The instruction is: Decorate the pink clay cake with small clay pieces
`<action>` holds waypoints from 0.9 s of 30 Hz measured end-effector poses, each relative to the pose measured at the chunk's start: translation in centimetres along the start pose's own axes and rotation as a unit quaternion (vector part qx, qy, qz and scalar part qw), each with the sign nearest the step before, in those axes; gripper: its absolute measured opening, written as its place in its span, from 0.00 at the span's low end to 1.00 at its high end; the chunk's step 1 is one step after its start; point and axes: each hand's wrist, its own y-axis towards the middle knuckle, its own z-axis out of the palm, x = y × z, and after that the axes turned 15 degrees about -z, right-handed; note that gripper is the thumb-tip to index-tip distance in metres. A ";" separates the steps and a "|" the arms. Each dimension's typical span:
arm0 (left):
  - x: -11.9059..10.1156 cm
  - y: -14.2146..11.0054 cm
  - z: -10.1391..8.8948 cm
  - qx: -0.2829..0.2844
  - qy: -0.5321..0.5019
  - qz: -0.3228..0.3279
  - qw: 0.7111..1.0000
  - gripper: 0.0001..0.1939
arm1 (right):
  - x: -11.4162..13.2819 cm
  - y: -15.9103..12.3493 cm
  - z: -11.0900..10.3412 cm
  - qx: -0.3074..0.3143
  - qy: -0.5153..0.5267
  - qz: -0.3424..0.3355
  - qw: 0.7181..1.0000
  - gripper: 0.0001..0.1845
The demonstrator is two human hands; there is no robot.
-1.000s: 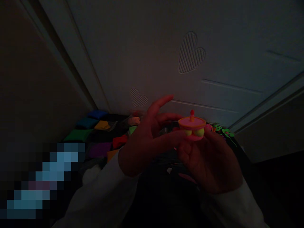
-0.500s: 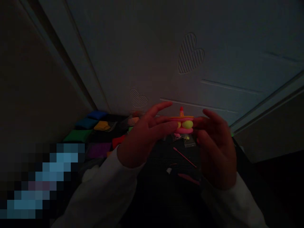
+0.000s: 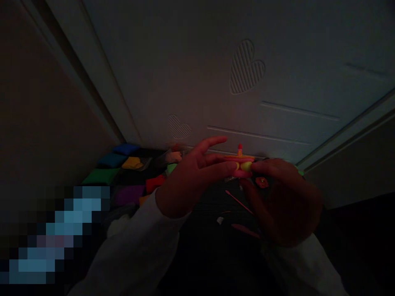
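Between my hands is a small clay model point(image 3: 243, 173) with pink layers, yellow balls along its side, an orange-yellow top layer and a little red-tipped piece standing on it. My left hand point(image 3: 193, 181) grips it from the left, thumb at the yellow balls and index finger raised. My right hand point(image 3: 284, 201) is at its right side, index finger touching a yellow ball and thumb just under the pink base. Below lies a pink stick tool point(image 3: 239, 201) on the dark table. A pink-red ring-like piece point(image 3: 262, 182) sits near my right fingers.
Soft packs of coloured clay are at the left: blue point(image 3: 126, 149), green point(image 3: 101, 176), purple point(image 3: 129, 195), red point(image 3: 155, 183) and yellow point(image 3: 132, 163). A white scrap point(image 3: 220, 220) and a long pink piece point(image 3: 245, 230) lie nearer me. Behind rises a pale panel point(image 3: 197, 82) with embossed hearts.
My right hand has come in from the right, its index finger now touching the model. The model has shifted slightly right and down in view. The pink-red ring-like piece has come into sight.
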 end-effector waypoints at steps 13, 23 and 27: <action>0.1 0.1 -0.4 0.010 0.028 0.014 0.999 0.29 | -0.4 -0.2 0.5 -0.004 0.010 0.009 1.000 0.26; 0.2 0.0 -0.2 -0.006 0.035 0.038 0.999 0.29 | -0.7 -0.5 0.7 -0.027 -0.003 -0.026 0.999 0.34; 0.0 -0.1 -0.2 -0.019 0.058 0.056 0.997 0.32 | -0.8 -0.8 0.8 -0.158 0.053 0.083 0.982 0.23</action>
